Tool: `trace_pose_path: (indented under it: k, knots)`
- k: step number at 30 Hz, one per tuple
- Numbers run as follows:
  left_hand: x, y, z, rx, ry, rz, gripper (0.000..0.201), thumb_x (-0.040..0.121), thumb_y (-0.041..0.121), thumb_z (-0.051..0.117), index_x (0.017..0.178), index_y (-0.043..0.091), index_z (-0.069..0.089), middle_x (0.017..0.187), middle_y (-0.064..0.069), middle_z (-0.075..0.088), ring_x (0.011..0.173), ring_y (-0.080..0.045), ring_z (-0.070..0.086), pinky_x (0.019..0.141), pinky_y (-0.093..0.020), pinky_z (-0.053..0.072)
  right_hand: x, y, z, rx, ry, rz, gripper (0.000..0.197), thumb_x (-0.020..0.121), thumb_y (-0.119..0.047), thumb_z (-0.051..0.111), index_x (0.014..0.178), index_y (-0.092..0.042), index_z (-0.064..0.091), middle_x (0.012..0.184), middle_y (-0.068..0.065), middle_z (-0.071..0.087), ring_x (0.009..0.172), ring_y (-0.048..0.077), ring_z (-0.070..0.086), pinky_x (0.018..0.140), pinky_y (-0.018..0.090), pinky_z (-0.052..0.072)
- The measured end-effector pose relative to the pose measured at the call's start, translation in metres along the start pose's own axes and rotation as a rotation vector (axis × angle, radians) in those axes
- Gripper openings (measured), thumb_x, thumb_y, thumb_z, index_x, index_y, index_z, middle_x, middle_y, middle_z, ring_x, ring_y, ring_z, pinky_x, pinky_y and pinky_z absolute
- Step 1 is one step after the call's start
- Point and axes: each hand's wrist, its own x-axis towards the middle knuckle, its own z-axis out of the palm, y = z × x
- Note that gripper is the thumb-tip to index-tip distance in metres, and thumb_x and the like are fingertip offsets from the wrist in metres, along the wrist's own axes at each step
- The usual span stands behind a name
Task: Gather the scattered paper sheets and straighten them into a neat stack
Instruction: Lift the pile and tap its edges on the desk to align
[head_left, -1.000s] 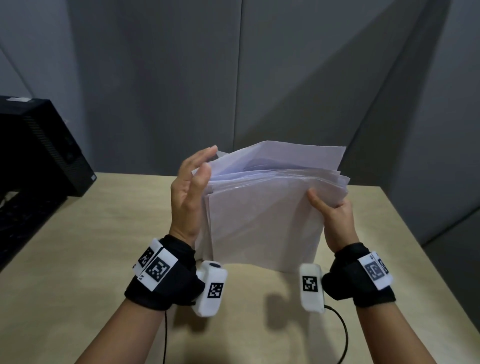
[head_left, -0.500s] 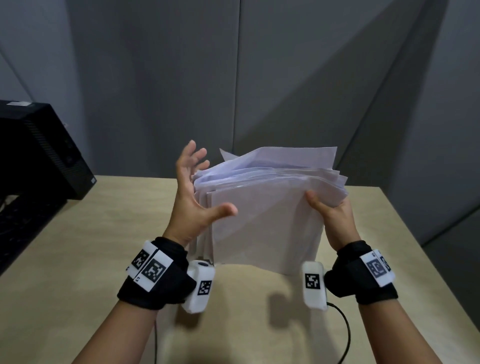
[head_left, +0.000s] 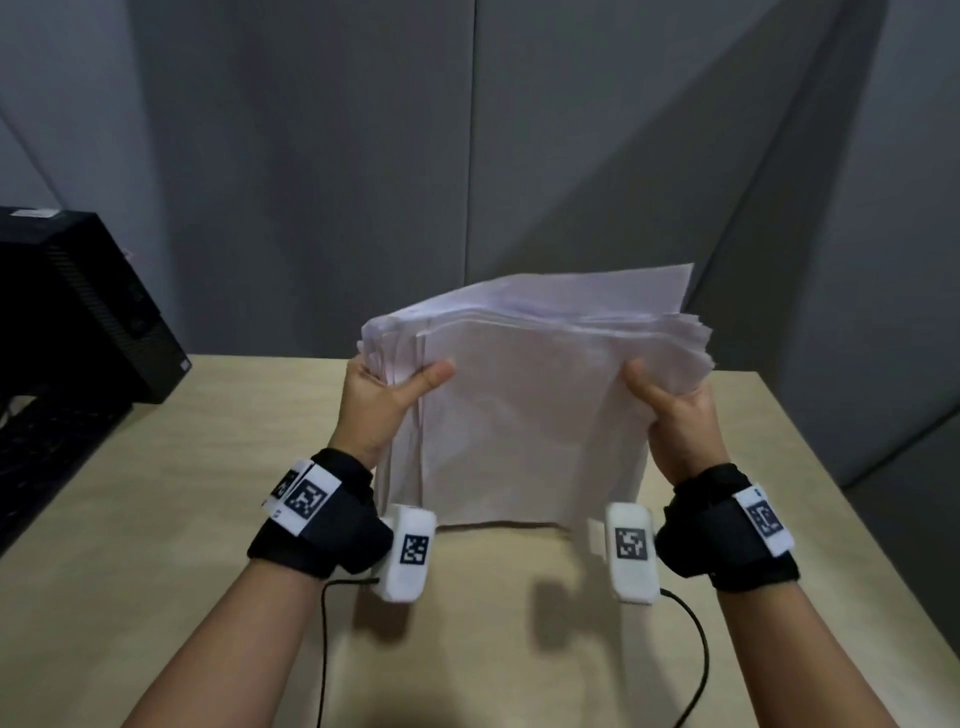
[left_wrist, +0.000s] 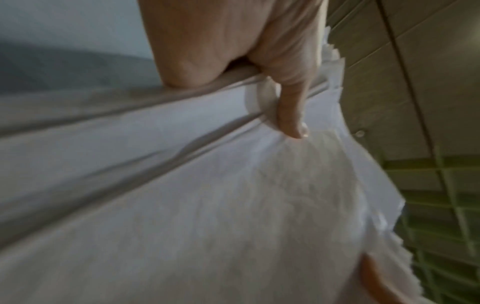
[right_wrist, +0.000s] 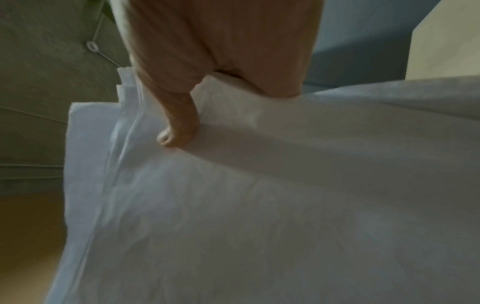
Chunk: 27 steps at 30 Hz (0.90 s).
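We hold the paper sheets (head_left: 524, 415) upright on edge at the middle of the surface (head_left: 156, 519), bottom edge touching it. Our left hand (head_left: 376, 410) pinches the 9 o'clock side and our right hand (head_left: 675, 421) the 3 o'clock side, thumbs in front. The top edges are uneven; a black computer case (head_left: 78, 306) stands at 10 o'clock.

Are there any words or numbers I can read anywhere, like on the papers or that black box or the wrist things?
No readable words or numbers.
Paper sheets, held by the left hand and right hand: they look blank.
Wrist tags and white wrist cameras: only black-and-white square code patterns, no letters.
Black computer box: small white stickers, too small and blurred to read.
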Motion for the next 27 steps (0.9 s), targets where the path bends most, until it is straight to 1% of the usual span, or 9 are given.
trace_pose_path:
  k: [3,6,9,12,15,18,21,25,27]
  knots:
    - [-0.01,-0.003,0.004,-0.014,0.033,0.04,0.021,0.07,0.002,0.073,0.083,0.017,0.066,0.071,0.014,0.073,0.073,0.001,0.068,0.07,-0.018,0.056,-0.005,-0.001,0.002,0.019,0.054,-0.01,0.018,0.066,-0.021,0.07,0.083,-0.02,0.071,0.079,-0.008,0.075,0.077,0.009,0.069,0.069,0.022,0.055]
    - [-0.023,-0.021,0.003,0.041,-0.025,-0.046,0.033,0.068,0.002,0.075,0.094,0.018,0.064,0.088,0.007,0.07,0.077,0.002,0.067,0.076,-0.022,0.057,-0.014,0.007,0.007,-0.069,0.12,0.031,0.038,0.059,-0.032,0.078,0.092,-0.016,0.067,0.078,-0.008,0.074,0.076,0.009,0.068,0.068,0.024,0.054]
    - [-0.025,-0.029,0.0,0.043,0.019,-0.067,0.035,0.066,0.003,0.078,0.089,0.024,0.062,0.092,0.005,0.067,0.076,0.005,0.066,0.079,-0.023,0.055,-0.016,0.002,0.023,-0.134,0.228,-0.054,0.029,0.066,-0.024,0.079,0.091,-0.023,0.065,0.083,-0.008,0.071,0.081,0.011,0.066,0.075,0.029,0.054]
    - [-0.026,-0.026,-0.002,0.031,0.023,-0.059,0.037,0.066,0.002,0.078,0.092,0.023,0.062,0.094,0.004,0.067,0.074,0.006,0.066,0.073,-0.016,0.056,-0.01,-0.014,0.041,-0.148,0.304,-0.189,0.036,0.058,-0.039,0.076,0.09,-0.033,0.062,0.096,-0.005,0.067,0.089,0.011,0.064,0.08,0.026,0.053]
    - [-0.028,-0.025,-0.002,0.01,0.02,-0.05,0.038,0.067,-0.001,0.076,0.094,0.021,0.061,0.092,0.007,0.067,0.073,0.008,0.065,0.068,-0.01,0.053,-0.001,-0.024,0.047,-0.204,0.246,-0.177,0.035,0.065,-0.036,0.076,0.099,-0.033,0.065,0.115,0.008,0.067,0.105,0.02,0.064,0.092,0.034,0.051]
    - [-0.029,-0.024,-0.001,0.003,0.017,-0.04,0.035,0.068,-0.001,0.075,0.09,0.022,0.063,0.079,0.015,0.073,0.073,0.008,0.066,0.065,-0.009,0.052,0.01,-0.03,0.043,-0.225,0.231,-0.142,0.011,0.077,-0.023,0.072,0.079,-0.012,0.069,0.084,0.004,0.07,0.077,0.012,0.063,0.076,0.028,0.051]
    - [-0.029,-0.024,-0.001,0.002,0.02,-0.022,0.032,0.069,-0.001,0.075,0.082,0.025,0.064,0.072,0.023,0.072,0.071,0.007,0.066,0.065,-0.01,0.052,0.014,-0.024,0.036,-0.194,0.315,-0.166,0.025,0.082,-0.015,0.067,0.058,-0.02,0.063,0.056,-0.011,0.056,0.058,0.007,0.051,0.06,0.02,0.044]
    - [-0.026,-0.025,0.001,-0.017,0.022,-0.009,0.028,0.069,0.001,0.075,0.079,0.025,0.067,0.072,0.02,0.073,0.073,0.003,0.067,0.069,-0.014,0.054,0.007,-0.015,0.032,-0.103,0.345,-0.136,0.03,0.077,-0.023,0.061,0.047,-0.026,0.059,0.05,-0.015,0.053,0.059,0.011,0.045,0.062,0.024,0.039]
    - [-0.025,-0.026,0.002,-0.02,0.025,-0.01,0.026,0.068,0.003,0.077,0.077,0.025,0.069,0.074,0.018,0.073,0.075,0.0,0.068,0.072,-0.017,0.056,0.008,-0.021,0.036,-0.063,0.352,-0.148,0.027,0.075,-0.032,0.062,0.051,-0.023,0.053,0.06,-0.005,0.052,0.067,0.018,0.047,0.069,0.028,0.04]
